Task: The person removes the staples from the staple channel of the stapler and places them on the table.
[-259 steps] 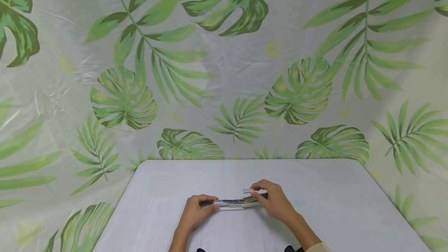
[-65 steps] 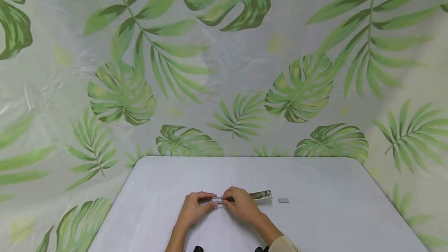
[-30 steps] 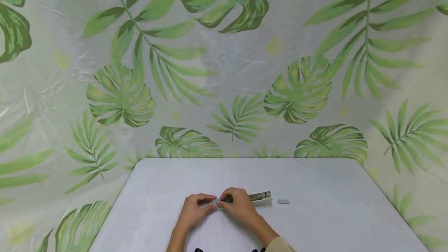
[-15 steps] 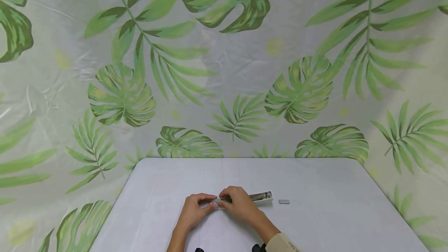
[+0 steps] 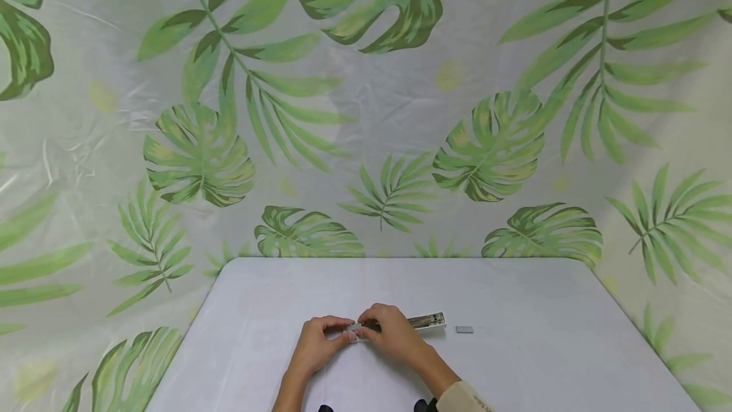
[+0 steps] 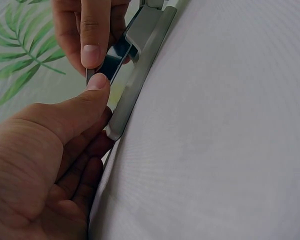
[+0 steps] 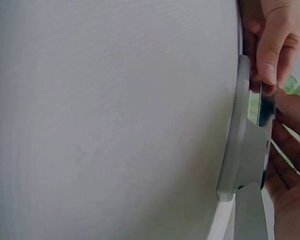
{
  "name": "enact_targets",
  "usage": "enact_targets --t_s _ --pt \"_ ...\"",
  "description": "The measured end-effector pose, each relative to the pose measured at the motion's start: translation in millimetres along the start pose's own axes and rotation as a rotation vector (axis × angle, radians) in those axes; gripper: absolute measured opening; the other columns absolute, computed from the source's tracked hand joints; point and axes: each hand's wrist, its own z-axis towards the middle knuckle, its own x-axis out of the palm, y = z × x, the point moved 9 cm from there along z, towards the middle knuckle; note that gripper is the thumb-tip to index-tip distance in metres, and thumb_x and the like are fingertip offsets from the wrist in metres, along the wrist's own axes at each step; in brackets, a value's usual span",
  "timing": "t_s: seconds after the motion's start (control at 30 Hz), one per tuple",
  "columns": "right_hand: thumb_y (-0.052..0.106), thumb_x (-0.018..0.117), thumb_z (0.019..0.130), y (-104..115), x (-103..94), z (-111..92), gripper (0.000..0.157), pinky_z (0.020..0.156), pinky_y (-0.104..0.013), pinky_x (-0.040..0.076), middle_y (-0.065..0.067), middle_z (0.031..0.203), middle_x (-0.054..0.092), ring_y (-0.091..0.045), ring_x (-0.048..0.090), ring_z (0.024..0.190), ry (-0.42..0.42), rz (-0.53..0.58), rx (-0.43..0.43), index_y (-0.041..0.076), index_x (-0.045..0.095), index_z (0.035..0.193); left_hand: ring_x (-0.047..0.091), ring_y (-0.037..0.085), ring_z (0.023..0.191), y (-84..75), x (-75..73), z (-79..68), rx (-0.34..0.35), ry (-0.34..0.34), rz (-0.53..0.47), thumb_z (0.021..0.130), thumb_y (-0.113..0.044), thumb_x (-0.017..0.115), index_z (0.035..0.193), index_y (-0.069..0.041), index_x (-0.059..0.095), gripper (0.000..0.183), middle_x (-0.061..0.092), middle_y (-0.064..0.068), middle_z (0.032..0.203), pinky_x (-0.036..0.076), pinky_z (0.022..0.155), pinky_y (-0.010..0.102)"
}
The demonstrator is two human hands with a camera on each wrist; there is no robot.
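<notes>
An opened white stapler (image 5: 437, 324) lies across the middle of the table, its top arm swung back to the right. My left hand (image 5: 317, 345) grips its left end, thumb near me and fingers on the far side; the left wrist view shows the thumb by the metal magazine (image 6: 117, 55) above the pale base (image 6: 145, 75). A grey staple strip (image 5: 354, 328) sits at the magazine's left end. My right hand (image 5: 397, 334) pinches at this strip with thumb and fingers, hiding the stapler's middle. In the right wrist view both hands' fingertips nearly meet at the magazine (image 7: 266, 107).
Another small grey staple strip (image 5: 464, 330) lies on the white table (image 5: 532, 348), right of the stapler. A leaf-patterned curtain (image 5: 366, 113) hangs behind the table's far edge.
Earlier my right hand held a grey strip beside the raised stapler arm. One strip then lay on the table, and the right hand moved left to the magazine. Lately the hands barely shift.
</notes>
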Motion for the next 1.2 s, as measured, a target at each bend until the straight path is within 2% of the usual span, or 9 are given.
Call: enact_targets --t_s 0.2,0.37,0.57,0.73,1.2 --pt "0.018 0.077 0.093 5 -7.7 -3 0.012 0.080 -0.027 0.059 0.002 0.096 0.075 -0.006 0.068 0.089 -0.040 0.023 -0.055 0.011 0.079 0.103 0.073 0.012 0.106 -0.3 -1.6 1.0 0.005 -0.018 0.011 0.083 -0.038 0.086 0.105 -0.028 0.082 0.025 0.079 -0.014 0.103 0.056 0.098 0.035" --pt "0.019 0.075 0.095 3 -15.3 -5 0.014 0.083 -0.030 0.060 0.003 0.100 0.074 -0.009 0.069 0.094 -0.029 0.033 -0.015 0.012 0.079 0.106 0.074 0.016 0.105 -1.7 -2.8 1.2 0.018 -0.030 0.024 0.083 -0.036 0.086 0.104 -0.026 0.082 0.024 0.080 -0.011 0.101 0.056 0.097 0.037" --pt "0.022 0.073 0.097 -1 -22.7 -7 0.016 0.087 -0.035 0.060 0.004 0.104 0.074 -0.012 0.070 0.098 -0.029 0.024 0.020 0.013 0.078 0.110 0.074 0.014 0.104 -1.8 -3.8 1.5 0.015 -0.039 0.032 0.082 -0.035 0.087 0.103 -0.027 0.082 0.024 0.080 -0.012 0.099 0.056 0.096 0.035" --pt "0.021 0.074 0.096 -3 -30.2 -12 0.015 0.087 -0.041 0.061 0.003 0.102 0.075 -0.013 0.071 0.098 -0.057 0.031 0.023 0.012 0.078 0.107 0.073 0.014 0.105 -1.4 -2.3 0.4 0.008 -0.037 0.029 0.081 -0.035 0.088 0.103 -0.027 0.082 0.024 0.080 -0.013 0.100 0.056 0.096 0.035" --pt "0.022 0.075 0.095 -4 -57.8 -23 0.016 0.086 -0.042 0.061 0.005 0.103 0.076 -0.014 0.072 0.098 -0.145 0.015 0.010 0.013 0.078 0.107 0.073 0.014 0.105 -4.2 -3.2 -0.5 0.012 -0.048 0.043 0.082 -0.031 0.088 0.103 -0.028 0.083 0.022 0.080 -0.013 0.100 0.056 0.096 0.035"
